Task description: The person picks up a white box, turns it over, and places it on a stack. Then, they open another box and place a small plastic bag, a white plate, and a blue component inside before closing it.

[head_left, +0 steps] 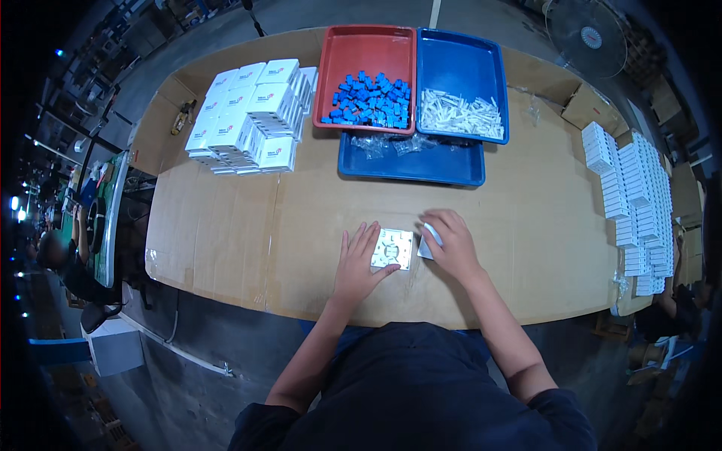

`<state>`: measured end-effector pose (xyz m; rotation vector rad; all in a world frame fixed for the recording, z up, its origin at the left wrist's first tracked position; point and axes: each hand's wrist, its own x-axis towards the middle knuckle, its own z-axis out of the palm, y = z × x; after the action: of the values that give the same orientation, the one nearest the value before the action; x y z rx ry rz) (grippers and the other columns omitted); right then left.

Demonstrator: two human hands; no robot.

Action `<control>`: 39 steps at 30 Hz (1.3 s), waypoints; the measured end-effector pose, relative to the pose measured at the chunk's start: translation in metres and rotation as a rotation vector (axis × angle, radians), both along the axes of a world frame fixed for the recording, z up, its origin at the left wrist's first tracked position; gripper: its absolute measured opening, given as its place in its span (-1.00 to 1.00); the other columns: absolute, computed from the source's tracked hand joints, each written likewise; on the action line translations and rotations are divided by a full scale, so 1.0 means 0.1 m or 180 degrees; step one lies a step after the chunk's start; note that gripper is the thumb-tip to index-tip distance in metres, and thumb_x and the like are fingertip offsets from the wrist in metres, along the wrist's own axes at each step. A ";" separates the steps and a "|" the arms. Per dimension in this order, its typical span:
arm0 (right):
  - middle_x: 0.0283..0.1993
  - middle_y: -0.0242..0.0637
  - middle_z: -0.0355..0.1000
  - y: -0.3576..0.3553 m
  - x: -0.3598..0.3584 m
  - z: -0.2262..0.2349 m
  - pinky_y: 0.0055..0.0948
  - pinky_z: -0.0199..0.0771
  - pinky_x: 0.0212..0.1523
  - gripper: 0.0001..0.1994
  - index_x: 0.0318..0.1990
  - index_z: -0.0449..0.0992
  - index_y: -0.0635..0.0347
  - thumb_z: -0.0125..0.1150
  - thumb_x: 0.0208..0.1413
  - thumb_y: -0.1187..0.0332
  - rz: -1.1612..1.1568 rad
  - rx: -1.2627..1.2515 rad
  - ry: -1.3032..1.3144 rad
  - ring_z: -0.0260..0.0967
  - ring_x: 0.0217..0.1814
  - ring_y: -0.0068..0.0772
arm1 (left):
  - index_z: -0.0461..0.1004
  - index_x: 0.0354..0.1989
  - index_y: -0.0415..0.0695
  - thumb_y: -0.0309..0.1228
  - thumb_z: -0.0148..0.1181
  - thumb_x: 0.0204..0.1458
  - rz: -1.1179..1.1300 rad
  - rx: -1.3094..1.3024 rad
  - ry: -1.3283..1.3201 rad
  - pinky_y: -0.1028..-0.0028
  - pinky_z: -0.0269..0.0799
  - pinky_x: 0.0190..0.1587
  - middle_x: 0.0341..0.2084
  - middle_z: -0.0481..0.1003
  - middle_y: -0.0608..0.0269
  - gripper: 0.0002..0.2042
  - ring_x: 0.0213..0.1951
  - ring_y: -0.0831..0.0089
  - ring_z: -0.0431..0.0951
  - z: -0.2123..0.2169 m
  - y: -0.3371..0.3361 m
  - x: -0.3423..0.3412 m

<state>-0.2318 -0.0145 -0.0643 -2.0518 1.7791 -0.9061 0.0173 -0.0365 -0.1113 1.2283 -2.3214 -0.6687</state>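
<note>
A white square plate with moulded fittings and a round centre lies flat on the cardboard-topped table, near its front edge. My left hand holds it from the left, fingers along its left side and thumb over the lower edge. Just right of it, my right hand is curled over a white flat piece, gripping it with the fingers. My palm and fingers cover much of that piece, so its full shape is hidden. A small gap separates the two white parts.
Beyond my hands stand a red tray of blue blocks and a blue tray of white strips, above another blue tray with clear bags. White boxes are stacked left; white parts line the right.
</note>
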 end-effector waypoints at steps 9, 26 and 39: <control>0.29 0.15 0.36 -1.48 0.74 0.00 0.02 0.28 0.32 -0.31 0.24 0.54 0.16 0.02 0.29 -0.28 -0.0003 0.0084 0.0974 0.31 0.33 0.13 | 0.21 0.45 -0.24 0.14 0.34 0.06 0.0043 -0.0223 -0.0013 -0.14 -0.18 0.53 0.43 0.25 0.00 -0.09 0.51 0.01 0.12 -0.03 0.01 0.01; -0.18 -0.11 0.61 -1.15 0.22 0.04 -0.35 0.61 -0.15 -0.81 -0.14 0.54 0.40 0.29 0.30 0.39 -0.0226 -0.0046 -0.1981 0.62 -0.20 -0.24 | 0.43 0.28 -0.24 -0.20 0.34 0.15 0.0425 -0.0208 0.1154 0.06 0.15 0.43 0.25 0.44 0.00 -0.43 0.34 0.02 0.36 0.04 0.03 0.02; -0.21 -0.14 0.61 0.42 0.42 0.22 -0.42 0.70 -0.13 -0.85 -0.03 0.43 0.36 0.21 0.29 0.60 -0.0553 0.1028 -0.4268 0.64 -0.22 -0.39 | 0.47 0.21 -0.39 -0.24 -0.13 0.49 0.0612 0.2360 0.3710 0.39 0.47 0.19 0.09 0.58 -0.02 -0.56 0.09 0.39 0.58 0.71 0.23 -0.61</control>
<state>-0.1900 0.0273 -0.0423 -0.6618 1.1520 -1.4069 -0.0435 -0.0139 -0.0404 0.8701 -0.9867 -1.6788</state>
